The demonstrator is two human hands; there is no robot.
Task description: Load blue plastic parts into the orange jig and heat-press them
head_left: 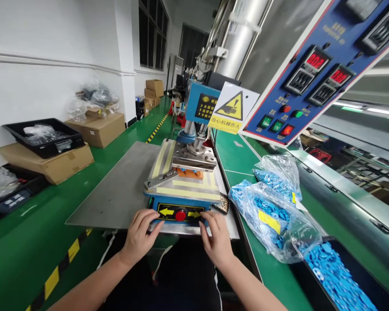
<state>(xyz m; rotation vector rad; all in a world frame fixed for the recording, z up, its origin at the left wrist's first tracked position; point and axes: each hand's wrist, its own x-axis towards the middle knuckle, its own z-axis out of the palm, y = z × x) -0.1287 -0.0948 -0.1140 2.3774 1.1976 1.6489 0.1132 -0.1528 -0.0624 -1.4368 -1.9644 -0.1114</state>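
My left hand [141, 232] rests at the left end of the press's front control panel [194, 214], fingers curved and thumb apart. At the panel's right end my right hand [216, 235] is in a like pose, fingers bent and thumb apart. Neither hand holds anything that I can see; buttons under the fingertips, if any, are hidden. Between them are a red button [180, 215] and yellow arrows. Above the base, a metal press head [194, 156] sits down close on an orange fixture [189, 173]. Blue bits show at the fixture; the rest is covered.
A metal bar [162, 178] lies on the taped base. Small brass-coloured parts fill a black tray [224, 203] at right. Clear bags of blue parts [272, 216] and a black bin [340, 276] of blue pieces stand further right. A control box [311, 82] overhangs upper right.
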